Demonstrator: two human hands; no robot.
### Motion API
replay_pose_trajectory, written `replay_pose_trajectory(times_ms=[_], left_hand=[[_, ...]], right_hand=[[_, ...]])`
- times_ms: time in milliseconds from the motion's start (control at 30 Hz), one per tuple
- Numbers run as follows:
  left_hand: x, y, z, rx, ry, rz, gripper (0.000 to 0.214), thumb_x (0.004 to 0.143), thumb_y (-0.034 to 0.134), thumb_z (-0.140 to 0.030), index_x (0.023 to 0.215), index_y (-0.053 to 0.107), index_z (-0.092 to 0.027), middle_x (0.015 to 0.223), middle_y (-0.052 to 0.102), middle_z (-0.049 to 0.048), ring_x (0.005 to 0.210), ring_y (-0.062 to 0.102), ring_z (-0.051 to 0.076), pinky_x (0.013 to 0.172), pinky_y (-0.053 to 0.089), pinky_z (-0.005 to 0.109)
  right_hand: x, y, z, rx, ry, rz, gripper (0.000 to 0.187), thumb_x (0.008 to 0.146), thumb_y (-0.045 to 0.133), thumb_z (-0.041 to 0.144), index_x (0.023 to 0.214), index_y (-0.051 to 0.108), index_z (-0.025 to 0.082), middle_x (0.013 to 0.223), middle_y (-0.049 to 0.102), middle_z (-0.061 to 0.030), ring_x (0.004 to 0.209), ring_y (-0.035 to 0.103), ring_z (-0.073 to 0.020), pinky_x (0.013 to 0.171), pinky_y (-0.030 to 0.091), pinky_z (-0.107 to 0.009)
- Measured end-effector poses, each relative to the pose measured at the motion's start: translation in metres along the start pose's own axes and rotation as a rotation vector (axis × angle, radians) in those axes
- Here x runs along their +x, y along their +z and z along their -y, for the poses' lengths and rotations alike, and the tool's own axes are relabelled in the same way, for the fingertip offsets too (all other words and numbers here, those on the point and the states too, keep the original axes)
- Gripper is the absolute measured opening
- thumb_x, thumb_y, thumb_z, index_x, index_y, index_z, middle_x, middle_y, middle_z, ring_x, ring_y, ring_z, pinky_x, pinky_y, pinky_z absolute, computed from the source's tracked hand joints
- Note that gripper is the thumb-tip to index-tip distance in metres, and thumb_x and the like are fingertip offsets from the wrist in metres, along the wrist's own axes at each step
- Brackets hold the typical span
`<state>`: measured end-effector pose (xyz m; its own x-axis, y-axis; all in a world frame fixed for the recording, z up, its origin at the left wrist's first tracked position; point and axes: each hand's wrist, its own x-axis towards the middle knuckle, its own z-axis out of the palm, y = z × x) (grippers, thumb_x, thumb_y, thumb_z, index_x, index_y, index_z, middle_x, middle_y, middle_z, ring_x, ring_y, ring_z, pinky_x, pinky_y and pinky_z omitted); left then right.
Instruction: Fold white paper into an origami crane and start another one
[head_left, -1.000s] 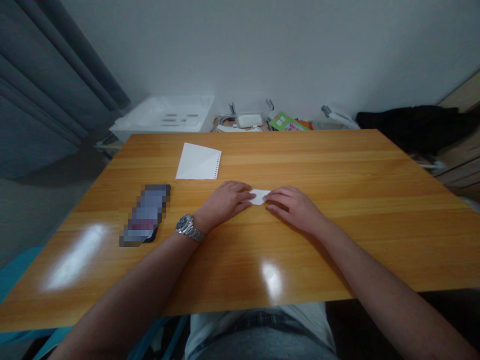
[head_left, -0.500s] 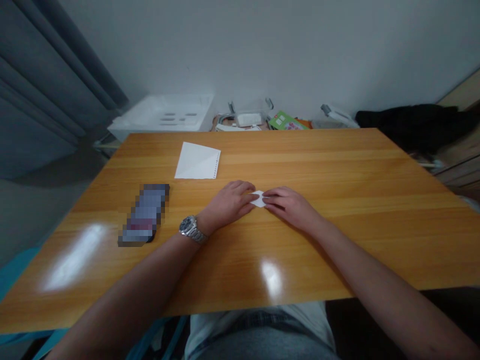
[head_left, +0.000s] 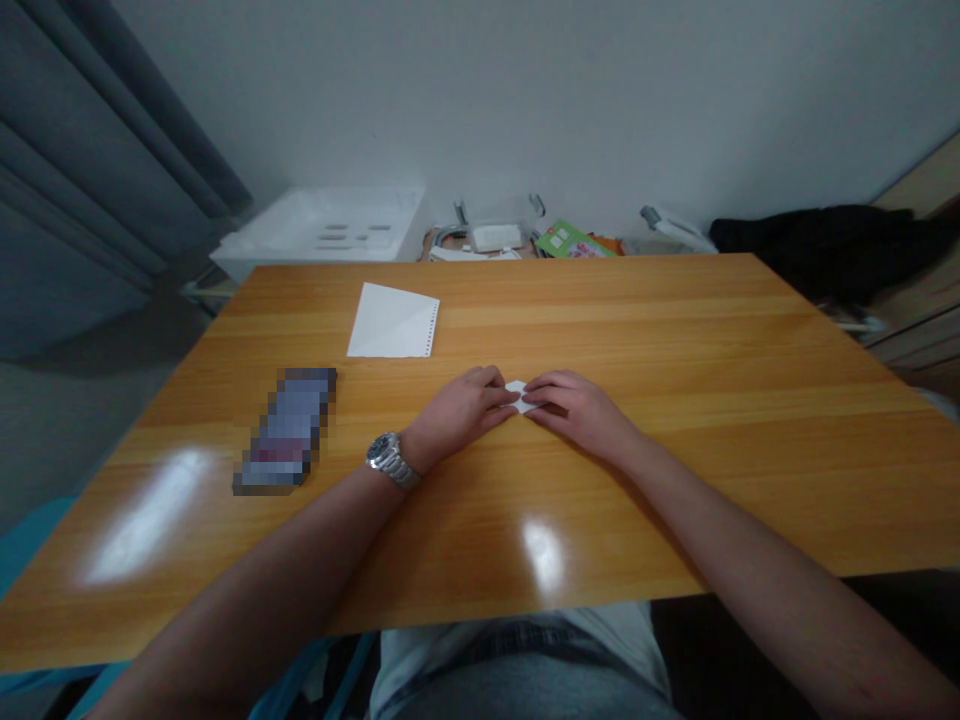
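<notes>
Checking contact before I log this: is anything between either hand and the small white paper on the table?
Nothing visible. The left hand and right hand both have fingertips on the small white paper on the table. The larger white sheet and the pixelated object lie apart, off to the left.

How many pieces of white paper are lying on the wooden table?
2. A flat sheet lies far left on the table; a small folded piece, partly hidden, is pressed by the left hand and right hand.
</notes>
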<state>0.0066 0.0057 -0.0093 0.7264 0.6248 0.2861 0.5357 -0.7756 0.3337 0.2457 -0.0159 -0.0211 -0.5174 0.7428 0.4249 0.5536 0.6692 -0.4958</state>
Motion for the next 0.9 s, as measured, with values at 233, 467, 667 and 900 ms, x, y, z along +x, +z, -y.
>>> replay_pose_trajectory(times_ms=[233,467,667,900], left_hand=[[0.0004,-0.0008,0.0002,-0.013,0.011,-0.011,0.029,0.102,0.052,-0.035,0.117,0.074,-0.023,0.101,0.06,0.0073,0.093,0.06,0.019,0.085,0.05,0.032],[0.0,-0.0021,-0.0019,-0.019,0.004,-0.012,0.026,0.1,0.056,-0.036,0.116,0.072,-0.022,0.104,0.062,0.0074,0.095,0.061,0.02,0.086,0.051,0.032],[0.0005,-0.0023,-0.0028,-0.05,0.019,-0.013,0.02,0.1,0.057,-0.032,0.102,0.073,-0.021,0.1,0.063,0.006,0.094,0.062,0.019,0.085,0.051,0.03],[0.0022,0.0026,-0.0044,-0.099,-0.049,-0.058,0.017,0.099,0.059,-0.028,0.096,0.073,-0.018,0.096,0.064,0.0055,0.088,0.064,0.017,0.079,0.051,0.028]], right_hand=[[0.0018,-0.0008,0.0021,0.075,0.045,-0.014,0.014,0.094,0.067,0.028,0.104,0.075,0.023,0.106,0.071,-0.0092,0.1,0.067,-0.0237,0.09,0.055,-0.042],[0.0021,0.0004,0.0026,0.087,0.035,-0.027,0.011,0.094,0.066,0.024,0.092,0.077,0.024,0.104,0.07,-0.0081,0.098,0.067,-0.0223,0.089,0.055,-0.041],[0.0019,0.001,0.0032,0.077,0.038,-0.032,0.009,0.094,0.066,0.023,0.091,0.075,0.024,0.103,0.069,-0.0078,0.099,0.066,-0.0227,0.089,0.054,-0.041],[0.0023,0.0029,0.0039,0.105,0.097,-0.042,0.007,0.093,0.065,0.022,0.091,0.072,0.022,0.102,0.069,-0.0075,0.098,0.065,-0.0222,0.089,0.052,-0.039]])
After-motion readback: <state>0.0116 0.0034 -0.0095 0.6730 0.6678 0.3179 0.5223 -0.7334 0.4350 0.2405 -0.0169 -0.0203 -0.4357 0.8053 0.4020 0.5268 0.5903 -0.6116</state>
